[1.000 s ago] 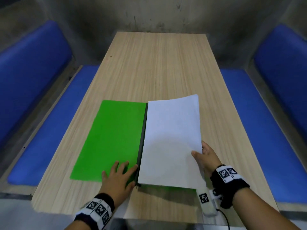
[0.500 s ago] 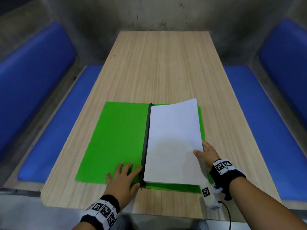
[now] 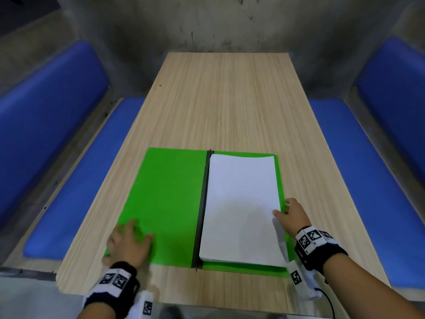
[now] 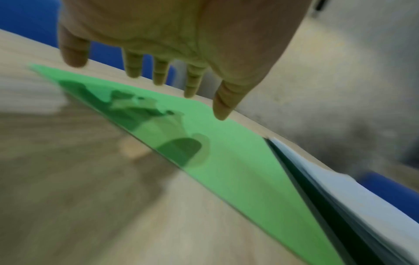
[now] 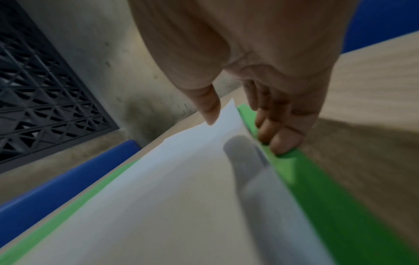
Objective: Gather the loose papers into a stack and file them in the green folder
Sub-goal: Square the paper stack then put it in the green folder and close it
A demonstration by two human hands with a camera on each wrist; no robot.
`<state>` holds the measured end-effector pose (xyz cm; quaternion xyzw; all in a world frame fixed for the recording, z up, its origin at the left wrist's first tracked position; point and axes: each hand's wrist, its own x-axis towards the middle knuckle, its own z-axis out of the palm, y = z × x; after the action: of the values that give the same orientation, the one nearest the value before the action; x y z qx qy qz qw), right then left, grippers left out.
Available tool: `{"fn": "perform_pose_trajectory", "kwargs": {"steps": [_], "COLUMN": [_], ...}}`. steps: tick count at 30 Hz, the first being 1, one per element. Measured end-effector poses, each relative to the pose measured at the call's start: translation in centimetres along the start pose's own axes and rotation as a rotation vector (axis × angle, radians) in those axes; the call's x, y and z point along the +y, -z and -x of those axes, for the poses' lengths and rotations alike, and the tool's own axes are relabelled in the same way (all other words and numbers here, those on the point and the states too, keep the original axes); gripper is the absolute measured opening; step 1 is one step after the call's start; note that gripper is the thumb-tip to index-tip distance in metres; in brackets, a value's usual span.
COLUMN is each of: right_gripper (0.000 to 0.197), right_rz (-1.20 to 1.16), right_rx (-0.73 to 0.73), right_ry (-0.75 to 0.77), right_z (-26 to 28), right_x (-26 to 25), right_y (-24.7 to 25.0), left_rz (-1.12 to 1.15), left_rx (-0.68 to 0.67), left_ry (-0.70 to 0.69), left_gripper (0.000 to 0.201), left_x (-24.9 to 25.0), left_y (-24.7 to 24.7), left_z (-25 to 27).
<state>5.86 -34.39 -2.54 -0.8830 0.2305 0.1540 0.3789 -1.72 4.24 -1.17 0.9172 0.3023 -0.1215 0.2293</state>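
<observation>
The green folder lies open on the wooden table, with its black spine in the middle. A white paper stack lies flat on the folder's right half, a green margin showing around it. My right hand holds the stack's right edge, thumb on top and curled fingers at the edge on the green cover. My left hand hovers over the left cover's near-left corner with straight, spread fingers just above the green cover. That view is blurred.
Blue padded benches run along both long sides of the table, and a grey wall closes the far end. The bare far half of the tabletop stretches beyond the folder. A dark grille shows in the right wrist view.
The paper stack, lifted at its far end before, has come down flat on the folder's right half. My left hand slid from the spine to the left cover's near-left corner.
</observation>
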Motion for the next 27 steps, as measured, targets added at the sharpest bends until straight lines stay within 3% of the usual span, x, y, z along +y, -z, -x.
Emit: {"fn": "perform_pose_trajectory", "kwargs": {"steps": [4, 10, 14, 16, 18, 20, 24, 27], "right_gripper": [0.051, 0.041, 0.036, 0.037, 0.038, 0.037, 0.022, 0.025], "right_rz": [0.074, 0.11, 0.131, 0.14, 0.141, 0.116, -0.022, -0.217], "right_rx": [0.002, -0.025, -0.062, -0.094, -0.114, -0.129, -0.176, -0.195], "right_ry": [-0.016, -0.036, -0.003, 0.003, 0.016, 0.026, -0.025, -0.098], "right_z": [0.2, 0.2, -0.1, -0.2, -0.3, -0.6, -1.1, -0.7], "right_x": [0.1, 0.1, 0.5, 0.5, 0.6, 0.7, 1.2, 0.8], "right_y": [0.7, 1.9, 2.5, 2.7, 2.9, 3.2, 3.6, 3.8], "left_rz": [0.113, 0.308, 0.485, 0.675, 0.829, 0.841, 0.605, 0.385], "left_rx": [0.012, -0.057, 0.105, 0.118, 0.014, -0.144, -0.374, -0.516], "left_ry": [0.184, 0.2, 0.028, -0.091, -0.22, -0.374, -0.64, -0.746], "left_gripper": [0.068, 0.048, 0.032, 0.028, 0.039, 0.046, 0.037, 0.056], "left_x": [-2.4, -3.6, -2.2, -0.6, 1.4, 3.5, 7.3, 8.5], "left_y": [1.3, 3.0, 6.5, 8.7, 10.5, 10.9, 6.8, 1.2], "left_z": [-2.3, -5.0, -3.9, -2.1, 0.6, 3.3, 6.4, 6.3]}}
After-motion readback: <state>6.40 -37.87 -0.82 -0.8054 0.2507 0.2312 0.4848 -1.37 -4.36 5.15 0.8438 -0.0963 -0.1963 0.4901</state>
